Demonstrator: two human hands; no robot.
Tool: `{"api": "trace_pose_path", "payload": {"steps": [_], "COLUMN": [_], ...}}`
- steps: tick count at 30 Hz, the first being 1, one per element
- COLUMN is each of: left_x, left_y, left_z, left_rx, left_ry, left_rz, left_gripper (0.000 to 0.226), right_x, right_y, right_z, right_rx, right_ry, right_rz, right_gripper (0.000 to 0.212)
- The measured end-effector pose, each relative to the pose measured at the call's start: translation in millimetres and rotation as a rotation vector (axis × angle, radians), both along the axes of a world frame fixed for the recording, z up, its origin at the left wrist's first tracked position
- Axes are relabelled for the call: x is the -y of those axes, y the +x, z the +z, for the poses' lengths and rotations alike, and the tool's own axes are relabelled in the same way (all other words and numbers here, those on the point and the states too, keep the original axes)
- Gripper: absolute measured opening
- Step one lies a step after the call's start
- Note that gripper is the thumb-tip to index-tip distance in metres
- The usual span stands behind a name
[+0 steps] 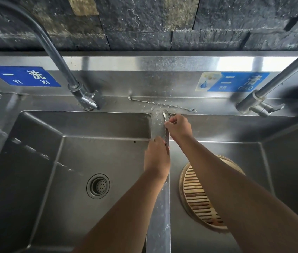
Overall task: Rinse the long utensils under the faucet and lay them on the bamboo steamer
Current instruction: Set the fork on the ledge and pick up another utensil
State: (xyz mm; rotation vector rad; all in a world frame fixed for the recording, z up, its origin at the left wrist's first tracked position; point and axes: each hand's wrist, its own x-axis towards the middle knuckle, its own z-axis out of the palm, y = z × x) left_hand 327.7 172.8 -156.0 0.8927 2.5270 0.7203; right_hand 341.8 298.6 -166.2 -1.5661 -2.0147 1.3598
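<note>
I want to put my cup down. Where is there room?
The left basin floor is bare around the drain. The back ledge is free between the left faucet and the twisted stirrer. Crowded: the divider, where the left hand and right hand hold a spoon, and the right basin with the bamboo steamer.

The sink [99, 152] is brushed silver-grey steel. At ten o'clock a sign [23, 76] is deep blue with white characters. At two o'clock a second sign [236, 82] is lighter blue with white characters and a pale panel bearing a blue water drop. The wall [144, 21] at twelve o'clock is mottled charcoal stone, with one tan block [82, 5] at eleven. The steamer [194, 190] at four o'clock is pale honey bamboo, striped with parallel slats and dark gaps. The drain [98, 186] at seven o'clock is silver, dotted with small holes. The spoon [165, 115] near centre is shiny silver. The stirrer [161, 104] just toward twelve is silver with a twisted spiral.
</note>
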Motion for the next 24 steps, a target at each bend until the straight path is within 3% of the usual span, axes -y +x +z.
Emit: {"api": "trace_pose_path", "payload": {"steps": [9,14,16,19,24], "left_x": [-6,-15,-23,-33,-30], "left_y": [-26,-77,-90,-104,-118], "left_z": [16,32,31,20,-5], "left_rx": [0.11,-0.144,-0.248,-0.327,-0.302], "left_ry": [0.008,0.021,-0.021,-0.184,-0.374], "left_rz": [-0.01,-0.155,-0.235,-0.306,-0.311], "left_gripper": [0.024,0.016,0.015,0.051,0.086], "right_x": [-10,-33,-36,-34,-34], "right_y": [0,-18,-31,-52,-75], "right_z": [8,33,42,48,51], "right_rx": [0.0,0.081,0.184,0.427,0.649], "right_ry": [-0.009,0.267,0.395,0.662,0.835], "right_rz": [-0.008,0.115,0.287,0.601,0.78], "right_gripper": [0.019,0.013,0.013,0.014,0.033]}}
